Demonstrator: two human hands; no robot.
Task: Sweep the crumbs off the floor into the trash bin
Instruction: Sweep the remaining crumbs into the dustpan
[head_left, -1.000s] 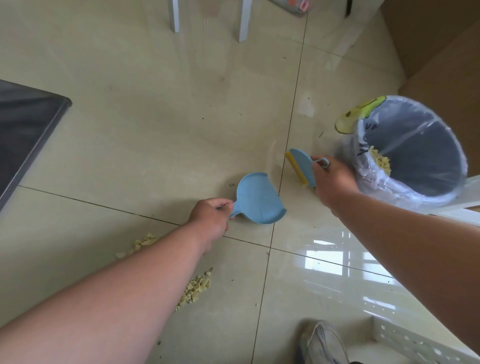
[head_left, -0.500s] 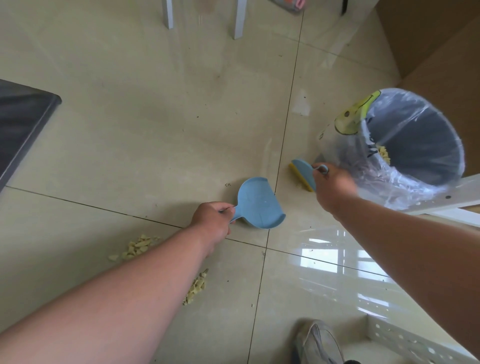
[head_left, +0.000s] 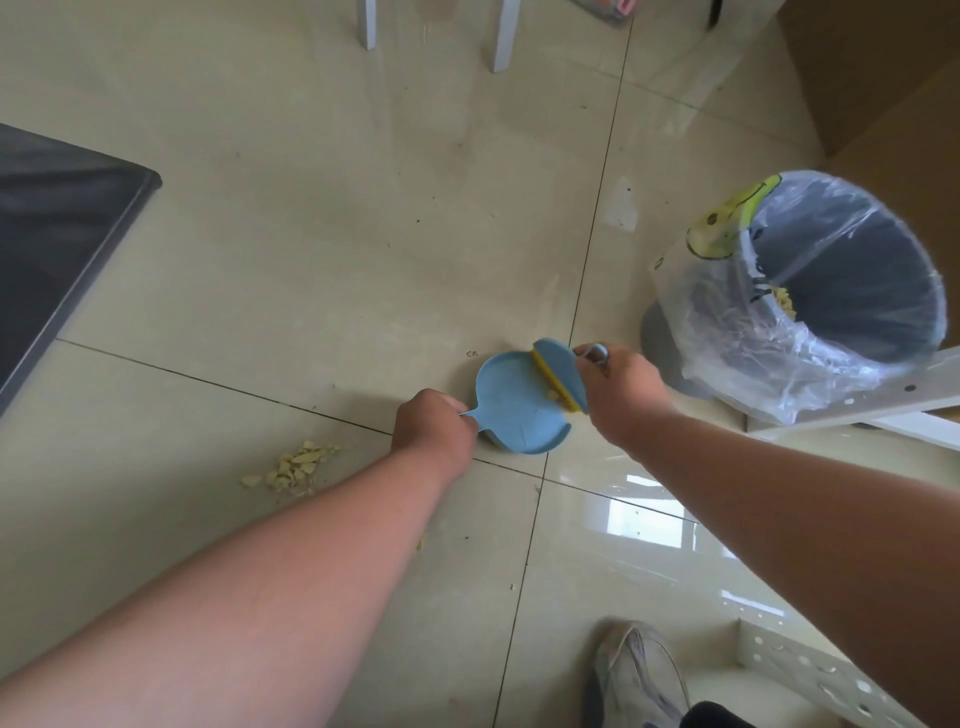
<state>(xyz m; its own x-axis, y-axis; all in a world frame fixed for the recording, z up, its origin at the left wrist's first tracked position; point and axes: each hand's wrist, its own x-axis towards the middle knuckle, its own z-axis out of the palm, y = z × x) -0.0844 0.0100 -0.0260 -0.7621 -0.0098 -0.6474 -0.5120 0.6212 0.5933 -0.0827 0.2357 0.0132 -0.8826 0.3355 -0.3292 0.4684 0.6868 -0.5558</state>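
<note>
My left hand (head_left: 434, 426) grips the thin handle of a small blue dustpan (head_left: 511, 410) held low over the tiled floor. My right hand (head_left: 621, 387) grips a small blue brush (head_left: 558, 376) with yellow bristles, and the bristles lie on the pan's right edge. A pile of yellow crumbs (head_left: 293, 467) lies on the floor to the left of my left arm. The grey trash bin (head_left: 852, 291), lined with a clear plastic bag, stands at the right with some crumbs inside.
A dark mat (head_left: 57, 249) lies at the left. White chair legs (head_left: 501, 36) stand at the top. A white perforated frame (head_left: 810, 670) and a white bar (head_left: 878, 400) sit at the right, brown cardboard behind the bin. My shoe (head_left: 639, 675) is at the bottom.
The brush has moved left from beside the bin onto the dustpan. The view has shifted, so the bin and the crumb pile sit further right.
</note>
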